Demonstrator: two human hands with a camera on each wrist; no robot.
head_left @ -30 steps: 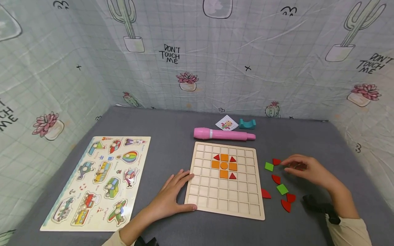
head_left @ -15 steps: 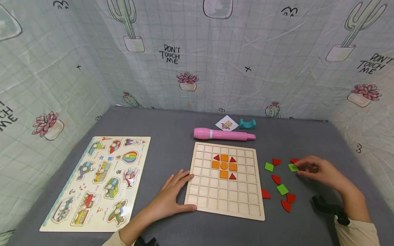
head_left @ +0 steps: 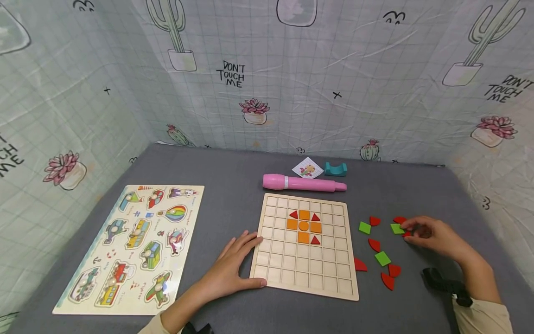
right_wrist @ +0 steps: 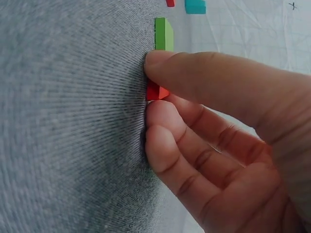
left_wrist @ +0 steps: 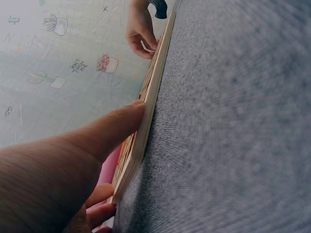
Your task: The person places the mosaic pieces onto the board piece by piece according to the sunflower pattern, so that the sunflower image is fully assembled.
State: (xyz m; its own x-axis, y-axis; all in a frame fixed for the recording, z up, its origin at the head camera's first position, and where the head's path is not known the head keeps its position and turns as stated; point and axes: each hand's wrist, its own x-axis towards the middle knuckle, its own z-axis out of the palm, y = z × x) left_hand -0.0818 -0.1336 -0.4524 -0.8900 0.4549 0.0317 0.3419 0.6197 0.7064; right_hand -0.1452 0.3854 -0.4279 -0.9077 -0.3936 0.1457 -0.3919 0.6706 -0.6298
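In the head view my right hand (head_left: 434,237) is low over the table at the right, thumb and fingers curled around a small red piece (head_left: 406,235). The right wrist view shows that red piece (right_wrist: 154,92) between thumb and fingertips, close against a green square tile (right_wrist: 164,34). My left hand (head_left: 231,266) rests at the left edge of a wooden grid board (head_left: 283,273), fingers spread, with thumb and fingertips touching the rim. Orange squares (head_left: 304,214), an orange disc (head_left: 303,226) and red triangles (head_left: 315,240) lie in the grid.
Red quarter-round pieces (head_left: 387,281) and green tiles (head_left: 382,259) lie scattered right of the board. Beyond it are a pink pen-shaped tube (head_left: 308,183), a patterned card (head_left: 308,168) and a teal holder (head_left: 335,169). A picture puzzle board (head_left: 167,260) lies at the left.
My right hand has shifted right from beside the upper loose pieces, exposing a green tile and a red piece; another red piece now shows at its fingertips. My left hand stays put.
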